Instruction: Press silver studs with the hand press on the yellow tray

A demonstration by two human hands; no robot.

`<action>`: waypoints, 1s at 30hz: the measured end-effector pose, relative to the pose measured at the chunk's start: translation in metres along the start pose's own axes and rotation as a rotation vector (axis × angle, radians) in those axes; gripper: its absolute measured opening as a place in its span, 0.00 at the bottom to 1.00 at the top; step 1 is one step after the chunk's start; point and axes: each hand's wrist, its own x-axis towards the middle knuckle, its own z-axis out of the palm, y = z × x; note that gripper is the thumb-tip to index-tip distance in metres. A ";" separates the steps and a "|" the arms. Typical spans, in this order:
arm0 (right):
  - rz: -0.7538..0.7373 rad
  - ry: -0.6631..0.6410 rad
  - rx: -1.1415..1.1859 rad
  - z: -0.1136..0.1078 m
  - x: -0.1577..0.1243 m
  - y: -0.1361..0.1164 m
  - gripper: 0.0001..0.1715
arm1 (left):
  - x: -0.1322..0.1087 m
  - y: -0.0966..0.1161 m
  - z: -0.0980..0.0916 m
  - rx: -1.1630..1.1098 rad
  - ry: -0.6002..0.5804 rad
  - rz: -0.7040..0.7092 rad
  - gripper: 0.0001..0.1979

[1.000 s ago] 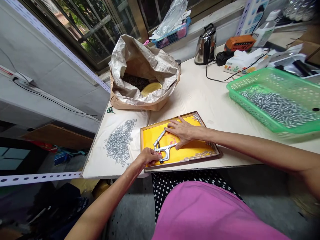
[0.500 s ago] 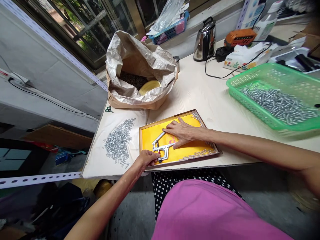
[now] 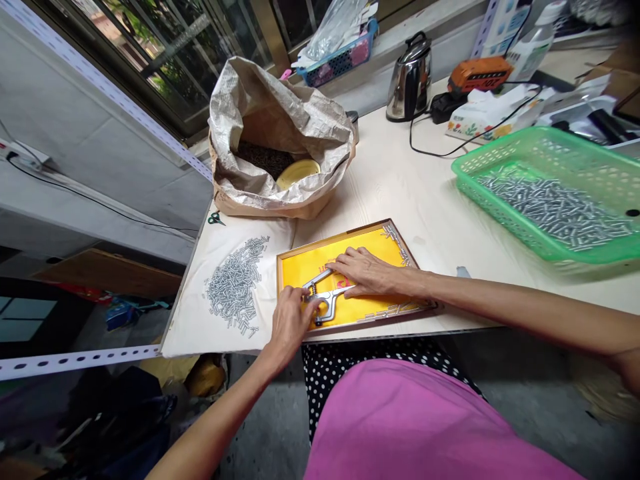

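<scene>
Silver snap pliers (image 3: pixel 327 295) lie over a shallow tray (image 3: pixel 295 263) with a yellow bottom, their jaws toward the left and a spring near the pivot. My right hand (image 3: pixel 369 272) is closed around the spread handles. At the jaw end, my left hand (image 3: pixel 290 320) has its thumb and fingers curled against the pliers. Whether a small part sits between those fingertips is hidden. Short metal pins (image 3: pixel 395 308) lie along the tray's near edge, and more are in its far right corner. Left of the tray, a pile of similar pins (image 3: pixel 235 283) rests on white cloth.
Behind the tray stands an open sack (image 3: pixel 285 200) holding dark pieces and a yellow dish (image 3: pixel 299 173). A green basket (image 3: pixel 500 227) of metal pins is at the right. Farther back are a kettle (image 3: pixel 409 80) and an orange device (image 3: pixel 480 73). Small scissors (image 3: pixel 215 218) lie by the sack.
My left hand has moved up from the lower jaw toward the pliers' pivot, its thumb now over the head. My right hand's fingers have drawn in slightly on the handles.
</scene>
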 end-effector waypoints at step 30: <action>0.183 -0.128 -0.141 -0.013 0.006 0.003 0.32 | 0.024 0.027 0.030 0.241 0.018 0.440 0.16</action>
